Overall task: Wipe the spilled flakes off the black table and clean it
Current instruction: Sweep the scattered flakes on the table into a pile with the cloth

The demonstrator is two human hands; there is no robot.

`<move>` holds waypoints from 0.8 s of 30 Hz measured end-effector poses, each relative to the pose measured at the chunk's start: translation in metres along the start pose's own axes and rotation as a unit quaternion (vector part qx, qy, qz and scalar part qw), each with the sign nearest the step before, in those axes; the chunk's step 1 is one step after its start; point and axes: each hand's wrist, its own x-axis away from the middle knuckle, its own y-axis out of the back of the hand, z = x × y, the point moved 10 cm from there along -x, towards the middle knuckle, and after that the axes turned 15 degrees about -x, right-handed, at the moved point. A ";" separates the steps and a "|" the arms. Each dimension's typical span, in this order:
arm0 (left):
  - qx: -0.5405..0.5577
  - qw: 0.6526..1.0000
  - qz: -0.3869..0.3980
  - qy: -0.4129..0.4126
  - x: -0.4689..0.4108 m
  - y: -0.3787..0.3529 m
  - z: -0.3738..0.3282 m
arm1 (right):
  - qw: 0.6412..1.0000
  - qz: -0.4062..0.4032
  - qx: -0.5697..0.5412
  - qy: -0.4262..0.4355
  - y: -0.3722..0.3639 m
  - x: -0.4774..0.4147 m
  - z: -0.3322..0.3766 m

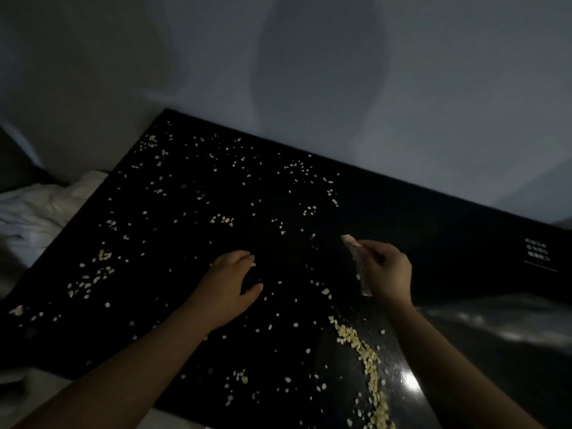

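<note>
Nearest, a dense curving ridge of pale, flat, oval flakes (365, 357) is lying on the glossy black counter (402, 212), which is catching a bright glare beside it. Beyond, the left hand (230, 283) is resting palm down, fingers relaxed and gripping nothing, while the right hand (383, 270) is pinching a thin pale strip (364, 286) upright. Farther out, loose flakes (223, 219) are dotting the counter up to the smooth grey wall (433, 88).

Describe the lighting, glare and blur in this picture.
Head view: dim throughout, with a large rounded shadow on the wall; a bright glare patch on the black table near its front right edge; pale flakes stand out clearly, while the right hand and the pale strip it pinches look slightly smeared.
</note>
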 end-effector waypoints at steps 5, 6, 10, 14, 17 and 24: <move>-0.004 1.000 -0.017 0.005 -0.035 0.006 -0.007 | 1.000 -0.002 -0.008 -0.026 0.002 -0.064 -0.030; -0.007 1.000 -0.021 0.003 -0.042 0.007 -0.010 | 1.000 0.002 -0.005 -0.023 0.001 -0.078 -0.035; -0.015 0.998 -0.054 0.004 -0.070 0.011 -0.015 | 1.000 -0.019 -0.012 -0.002 -0.003 -0.125 -0.043; -0.028 0.998 -0.057 0.008 -0.092 0.015 -0.008 | 0.999 -0.043 0.004 0.024 -0.016 -0.164 -0.049; -0.032 0.999 -0.042 0.012 -0.106 0.014 -0.001 | 0.999 -0.028 -0.015 0.004 -0.033 -0.177 -0.058; -0.051 0.998 -0.029 0.026 -0.126 0.009 0.023 | 0.988 0.121 0.048 0.086 -0.085 -0.110 -0.059</move>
